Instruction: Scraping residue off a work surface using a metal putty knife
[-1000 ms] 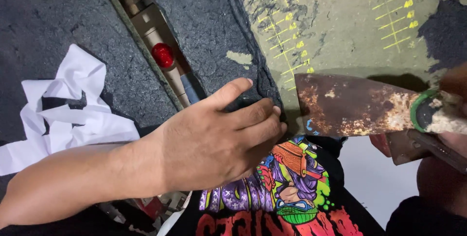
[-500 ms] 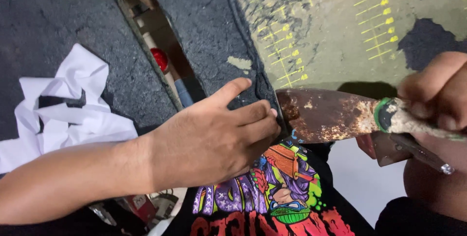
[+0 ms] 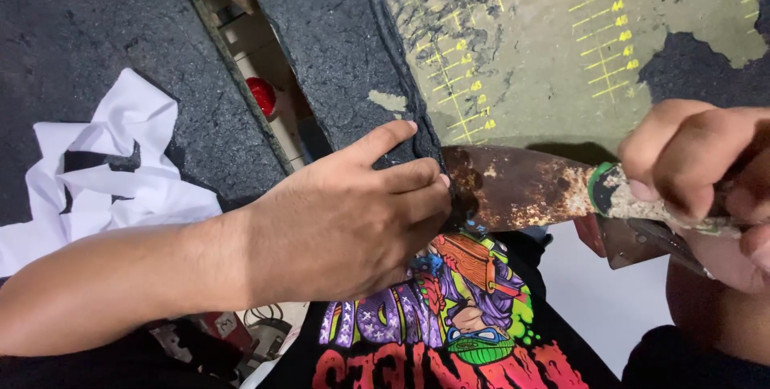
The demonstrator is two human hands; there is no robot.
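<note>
Scraper (image 3: 513, 188): handle clenched in my right hand (image 3: 706, 180); rusty blade tip touching my left hand (image 3: 353, 220) fingers, pressed flat on black shirt (image 3: 449, 333).

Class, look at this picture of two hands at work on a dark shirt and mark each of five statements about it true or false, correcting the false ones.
1. The right hand holds a rusty scraper by its handle. True.
2. The left hand lies flat on the black printed shirt. True.
3. The scraper blade is clean and shiny. False: it is rusted brown.
4. The crumpled white paper lies right of the scraper. False: it lies at the left.
5. The green mat has yellow grid lines. True.
</note>
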